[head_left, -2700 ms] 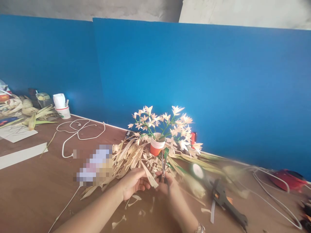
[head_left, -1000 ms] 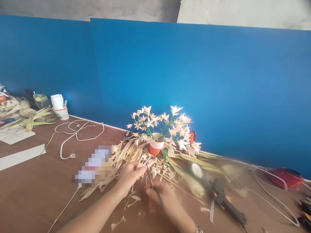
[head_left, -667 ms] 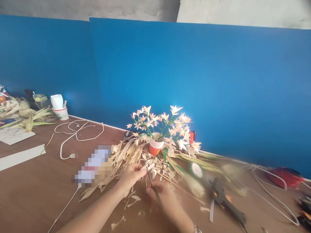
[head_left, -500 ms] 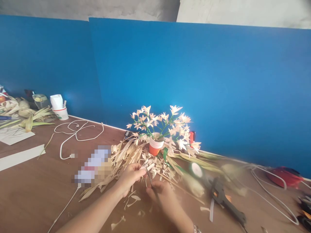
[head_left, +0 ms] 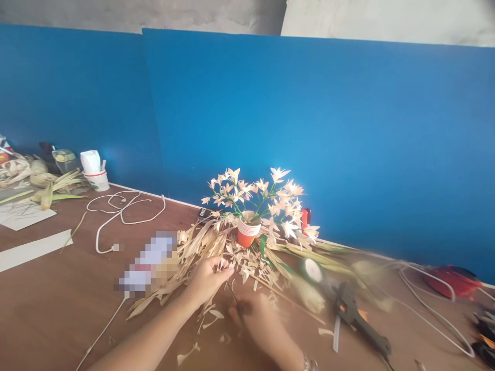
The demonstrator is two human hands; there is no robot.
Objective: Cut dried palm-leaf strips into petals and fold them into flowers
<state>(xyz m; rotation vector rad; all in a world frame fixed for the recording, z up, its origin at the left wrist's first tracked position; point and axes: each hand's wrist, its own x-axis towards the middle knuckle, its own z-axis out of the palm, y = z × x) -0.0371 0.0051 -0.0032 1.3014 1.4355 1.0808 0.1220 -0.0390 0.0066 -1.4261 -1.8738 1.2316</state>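
Observation:
My left hand [head_left: 205, 281] is closed in a pinch over the litter of husk, with a small pale husk piece [head_left: 221, 266] between thumb and fingers. Just to its right and lower, my right hand [head_left: 258, 317] is blurred by motion and wrapped round a thin dark tool [head_left: 232, 294]. The tool's narrow tip points up toward my left fingertips; its exact kind is too blurred to tell. Behind both hands, a paper cup [head_left: 247, 238] with a red-orange base bears green stems with cream flowers [head_left: 240, 190]. Small cut pale bits [head_left: 260, 268] lie heaped before it.
Dry husks [head_left: 201, 247] spread left of the cup. A black glue gun [head_left: 358, 314] rests at the right, with a red object [head_left: 454, 282] beyond. White cables [head_left: 124, 208] and a white cup [head_left: 96, 180] stand left. A blue partition [head_left: 309, 129] closes the back.
My right hand and the dark tool have drawn slightly down and left, away from my left fingertips. My left hand stays nearly in place, still pinching.

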